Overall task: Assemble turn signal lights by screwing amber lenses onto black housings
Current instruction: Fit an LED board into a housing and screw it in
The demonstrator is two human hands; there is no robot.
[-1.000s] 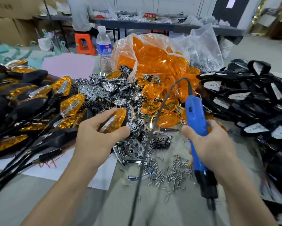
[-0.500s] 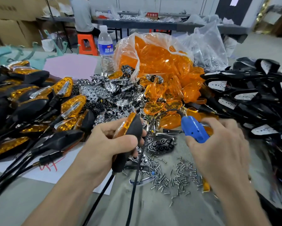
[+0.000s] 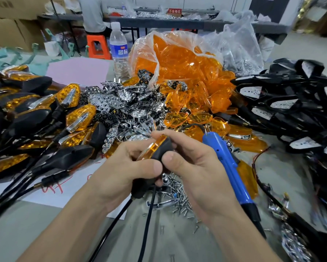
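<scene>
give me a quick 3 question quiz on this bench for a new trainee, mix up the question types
1. True or false: the water bottle lies on its side.
2. Multiple choice: where is the pile of bare black housings? A) to the person's right B) to the person's left C) on the floor
3. Fill the gap: the left hand and right hand both have fingers on one ___.

Key
1. False: it stands upright.
2. A
3. turn signal
</scene>
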